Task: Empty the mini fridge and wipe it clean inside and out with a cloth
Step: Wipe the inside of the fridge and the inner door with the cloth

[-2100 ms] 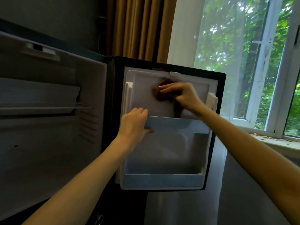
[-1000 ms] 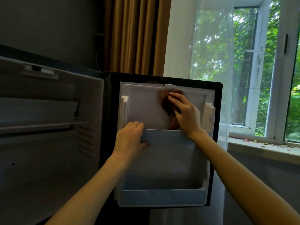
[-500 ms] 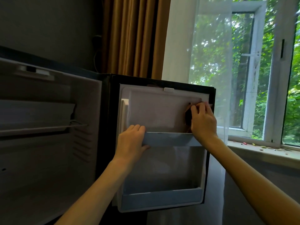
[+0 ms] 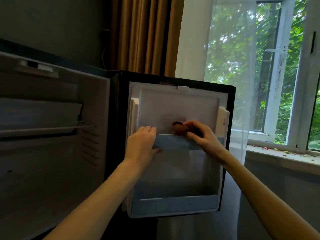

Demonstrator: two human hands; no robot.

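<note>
The mini fridge stands open, its white cavity on the left with a wire shelf and nothing on it. The door swings out to the right, showing its white inner liner and a translucent bluish door shelf. My left hand grips the left part of that shelf's upper rim. My right hand holds a brown cloth bunched against the liner just above the rim, near the middle.
A lower door rail runs along the door's bottom. Brown curtains hang behind the fridge. A sheer curtain and an open window are at the right, with small bits on the sill.
My right hand has drawn the cloth from the liner's right edge leftward to the middle, just above the shelf rim. The left hand has kept its grip on the rim.
</note>
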